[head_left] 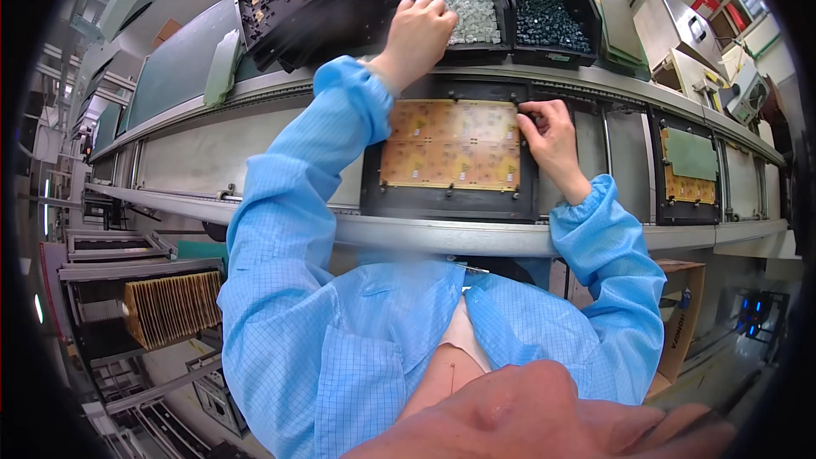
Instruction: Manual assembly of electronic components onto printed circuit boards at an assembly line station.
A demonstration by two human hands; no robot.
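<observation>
My left hand (pixel 415 41) is raised over the left wall of a black bin holding small whitish translucent parts (pixel 466 14). Its fingers are curled closed, and whatever they hold is hidden. My right hand (pixel 551 138) is at the upper right corner of a tan circuit board panel (pixel 450 146), thumb and forefinger pinched together by the board's edge. Nothing shows clearly between those fingertips. The panel lies flat in a black frame carrier (pixel 408 202) with small black clips around its rim, resting on the conveyor rails.
Beside the whitish parts stands a black bin of dark parts (pixel 551 21). A tilted black tray with components (pixel 314 0) is at the back left. Another carrier (pixel 687 204) sits to the right, its board partly under a green sheet. A rack of upright boards (pixel 172 308) stands lower left.
</observation>
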